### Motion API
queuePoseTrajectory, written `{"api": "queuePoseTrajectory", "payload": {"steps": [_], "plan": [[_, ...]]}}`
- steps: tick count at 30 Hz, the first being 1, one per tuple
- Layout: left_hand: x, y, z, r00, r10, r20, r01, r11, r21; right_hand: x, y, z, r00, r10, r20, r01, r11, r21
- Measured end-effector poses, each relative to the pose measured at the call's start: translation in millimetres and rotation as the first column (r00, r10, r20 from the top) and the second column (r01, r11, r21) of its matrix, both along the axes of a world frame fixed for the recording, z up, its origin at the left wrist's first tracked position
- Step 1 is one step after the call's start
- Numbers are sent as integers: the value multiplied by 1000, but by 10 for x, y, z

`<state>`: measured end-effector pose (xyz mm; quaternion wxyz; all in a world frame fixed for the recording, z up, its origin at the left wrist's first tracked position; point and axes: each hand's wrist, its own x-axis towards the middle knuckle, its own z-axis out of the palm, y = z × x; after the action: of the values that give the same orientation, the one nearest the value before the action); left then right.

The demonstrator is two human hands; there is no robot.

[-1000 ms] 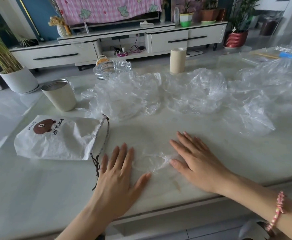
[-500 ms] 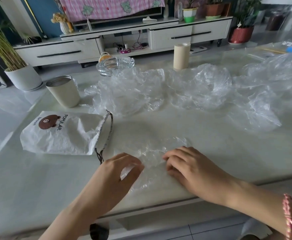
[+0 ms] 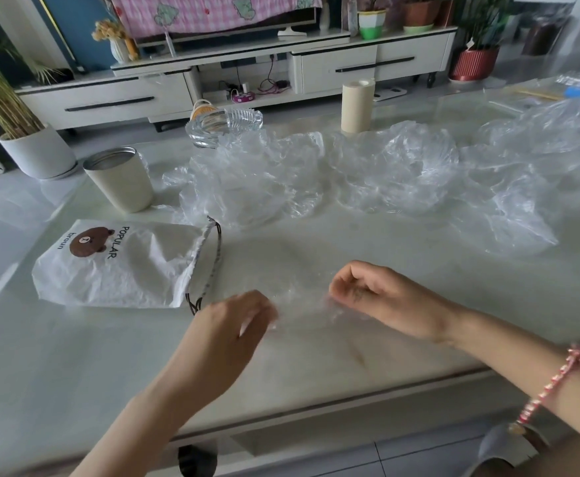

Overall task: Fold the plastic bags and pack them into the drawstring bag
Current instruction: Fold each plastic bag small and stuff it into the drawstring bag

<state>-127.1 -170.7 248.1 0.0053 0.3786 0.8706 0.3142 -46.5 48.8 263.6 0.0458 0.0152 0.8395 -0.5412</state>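
A clear plastic bag is stretched just above the table between my hands. My left hand pinches its left edge with curled fingers. My right hand pinches its right edge, fingers curled under. A white drawstring bag with a brown bear print lies flat to the left, its mouth and dark cord facing the hands. Several crumpled clear plastic bags are heaped across the far side of the table.
A beige cup stands at the left behind the drawstring bag. A glass ashtray and a beige cylinder stand at the back. The table's near edge runs just below my wrists.
Both hands went from lying flat on the bag to curling and pinching its edges, then lifted it slightly off the table.
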Motion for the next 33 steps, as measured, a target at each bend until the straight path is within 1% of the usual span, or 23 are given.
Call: {"api": "queuePoseTrajectory", "payload": {"steps": [1, 3, 4, 6, 8, 9, 11, 14, 17, 19, 20, 21, 23, 26, 27, 28, 29, 30, 31, 32, 33], "plan": [[-38, 32, 9, 999, 31, 28, -32, 999, 16, 9, 28, 36, 999, 42, 27, -43, 999, 25], [-119, 98, 14, 993, 101, 66, -102, 995, 7, -4, 103, 39, 997, 71, 26, -74, 984, 163], [-157, 133, 14, 986, 138, 98, -138, 990, 0, -26, 140, 9, 999, 44, -4, -42, 976, 214], [-231, 197, 7, 972, 193, 138, -192, 981, -20, -90, 158, -61, 993, -94, -75, 109, 967, 231], [-261, 268, -6, 964, 247, 94, -241, 968, -73, -176, 127, -117, 970, -209, -122, 234, 935, 267], [-260, 299, -18, 961, 270, 51, -264, 959, -102, -216, 96, -122, 963, -241, -121, 268, 908, 322], [-242, 343, -47, 943, 332, -19, -332, 935, -125, -295, 46, -139, 948, -290, -132, 318, 835, 450], [-228, 356, -68, 916, 396, -63, -400, 912, -92, -351, -7, -162, 915, -327, -237, 402, 690, 602], [-246, 378, -75, 895, 423, -142, -441, 888, -130, -339, -29, -206, 892, -290, -347, 451, 503, 737], [-265, 395, -90, 885, 417, -208, -449, 882, -142, -333, -9, -279, 851, -215, -480, 526, 379, 761], [-275, 396, -102, 879, 413, -237, -452, 880, -143, -329, 19, -326, 828, -186, -529, 559, 344, 754], [-290, 393, -119, 875, 404, -267, -450, 882, -141, -322, 58, -348, 809, -181, -560, 586, 333, 739], [-317, 382, -167, 884, 363, -295, -409, 906, -110, -295, 142, -389, 801, -176, -573, 597, 307, 741], [-266, 398, -132, 926, 312, -214, -314, 949, 24, -254, 238, -390, 819, -172, -547, 573, 277, 771], [-231, 411, -96, 940, 306, -152, -297, 952, 78, -248, 257, -371, 827, -163, -538, 562, 282, 778], [-197, 430, -54, 950, 307, -65, -296, 945, 139, -248, 274, -329, 847, -178, -500, 530, 328, 782], [-167, 446, -17, 951, 307, 44, -309, 930, 200, -244, 293, -273, 871, -203, -447, 489, 429, 760], [-144, 459, 30, 940, 299, 166, -333, 909, 251, -230, 309, -207, 890, -234, -392, 452, 571, 685], [-120, 464, 75, 918, 279, 282, -356, 893, 276, -211, 318, -134, 899, -261, -352, 425, 717, 552], [-97, 464, 120, 890, 253, 380, -371, 886, 279, -187, 314, -50, 897, -288, -335, 410, 825, 388], [-69, 453, 163, 864, 223, 452, -369, 890, 266, -155, 276, 51, 901, -297, -316, 377, 896, 233]]}}
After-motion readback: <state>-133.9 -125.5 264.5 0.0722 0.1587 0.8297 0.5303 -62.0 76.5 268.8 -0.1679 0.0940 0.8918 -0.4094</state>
